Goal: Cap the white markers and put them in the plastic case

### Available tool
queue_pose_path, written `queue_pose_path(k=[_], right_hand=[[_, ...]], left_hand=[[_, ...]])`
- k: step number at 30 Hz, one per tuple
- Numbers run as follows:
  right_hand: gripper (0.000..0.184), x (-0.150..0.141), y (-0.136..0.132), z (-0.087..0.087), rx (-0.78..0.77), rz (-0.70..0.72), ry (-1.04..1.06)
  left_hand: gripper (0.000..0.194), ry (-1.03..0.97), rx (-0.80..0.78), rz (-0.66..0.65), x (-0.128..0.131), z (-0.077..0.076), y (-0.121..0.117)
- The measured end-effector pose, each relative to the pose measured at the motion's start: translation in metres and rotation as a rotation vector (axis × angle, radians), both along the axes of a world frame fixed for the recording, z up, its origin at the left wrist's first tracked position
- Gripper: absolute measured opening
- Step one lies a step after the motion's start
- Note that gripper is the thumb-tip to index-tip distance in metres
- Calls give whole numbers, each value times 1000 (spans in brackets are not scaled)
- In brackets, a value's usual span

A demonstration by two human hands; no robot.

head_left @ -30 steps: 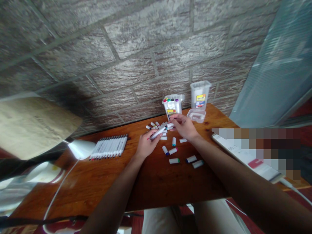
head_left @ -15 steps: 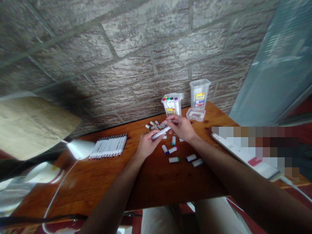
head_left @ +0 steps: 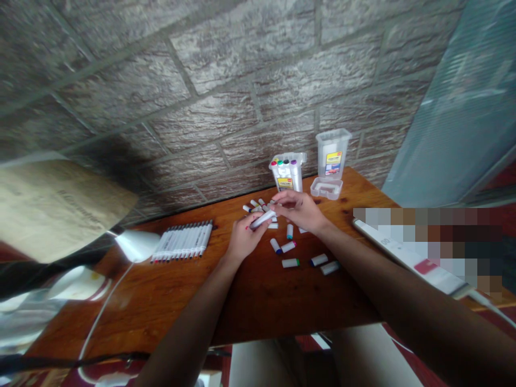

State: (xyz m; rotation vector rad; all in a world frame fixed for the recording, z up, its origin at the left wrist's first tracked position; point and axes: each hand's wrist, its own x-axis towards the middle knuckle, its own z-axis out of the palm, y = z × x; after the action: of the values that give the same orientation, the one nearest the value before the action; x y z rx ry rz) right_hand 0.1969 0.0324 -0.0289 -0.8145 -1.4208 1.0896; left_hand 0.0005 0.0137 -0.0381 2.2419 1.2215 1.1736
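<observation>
My left hand (head_left: 245, 236) is closed around a white marker (head_left: 262, 219), which slants up to the right. Fingertips of my right hand (head_left: 300, 209) are pinched at the marker's far end; the exact contact is too small to make out. Loose white marker caps with coloured ends, such as a green-ended cap (head_left: 290, 263) and a blue-ended cap (head_left: 275, 246), lie around and below my hands. Behind them stands a clear plastic case (head_left: 287, 174) holding markers with red, green, black and purple ends. To the left, several white markers (head_left: 183, 242) lie side by side in a row.
At the back right are a second clear case (head_left: 332, 155) and an open plastic lid (head_left: 326, 188). A phone (head_left: 415, 260) with a cable lies right of my arm. On the left are a white cone-shaped object (head_left: 139, 245), a paper bag (head_left: 60, 207) and a cup (head_left: 80, 284).
My right fingers have shifted slightly closer to my left hand along the marker, and less of the marker shows between them. The whole view has moved a little; the other things stay put.
</observation>
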Motion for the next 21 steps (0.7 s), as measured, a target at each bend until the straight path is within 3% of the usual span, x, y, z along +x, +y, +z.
queue_pose_path(k=[5,12,21], right_hand=[[33,-3,-1,-4,34,110,14],[38,-5,-5,-3,-73,176,50],[43,3,-3,16,-170,-9,318]], left_hand=[[17,-5,20,-41,-2,-2,1],[17,-11,37,-66,-1,-3,1],[25,-5,10,-11,1,-2,-2]])
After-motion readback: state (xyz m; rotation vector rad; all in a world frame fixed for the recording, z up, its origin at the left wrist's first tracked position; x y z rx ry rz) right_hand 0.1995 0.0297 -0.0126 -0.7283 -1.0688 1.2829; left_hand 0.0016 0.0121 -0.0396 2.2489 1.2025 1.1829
